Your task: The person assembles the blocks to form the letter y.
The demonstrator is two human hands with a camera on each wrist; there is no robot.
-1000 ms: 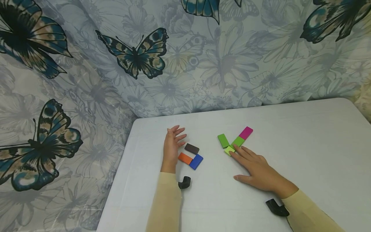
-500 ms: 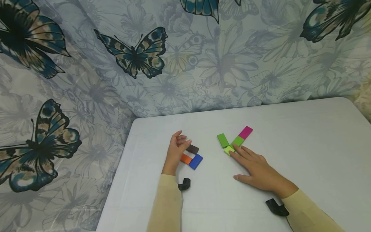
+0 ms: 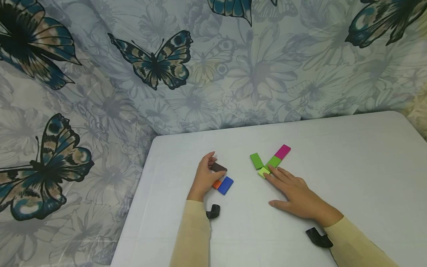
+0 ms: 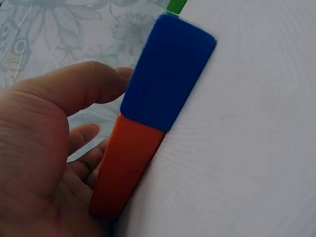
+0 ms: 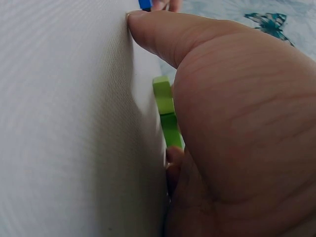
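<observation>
Thumb and fingers of my left hand (image 3: pixel 204 178) pinch a dark brown block (image 3: pixel 218 167) from two sides, at the left of the white table. Just below it lie an orange block (image 4: pixel 129 163), partly covered by the hand, and a blue block (image 3: pixel 225 185), touching end to end. My right hand (image 3: pixel 298 196) rests palm down with its fingers extended. Its fingertips touch a light green block (image 3: pixel 263 172) and the near end of a green block (image 3: pixel 274 162). A magenta block (image 3: pixel 283 152) continues that row, and another green block (image 3: pixel 256 161) slants off to the left.
The white table (image 3: pixel 353 159) carries all the blocks. Behind and left of it hangs a butterfly-patterned cloth (image 3: pixel 267 74). Black wrist-worn pieces show by the left (image 3: pixel 213 211) and right (image 3: pixel 318 238) sleeves.
My left hand has turned and come in from beside the blocks to take hold of the dark brown block, which has shifted slightly up and left. The right hand stays still.
</observation>
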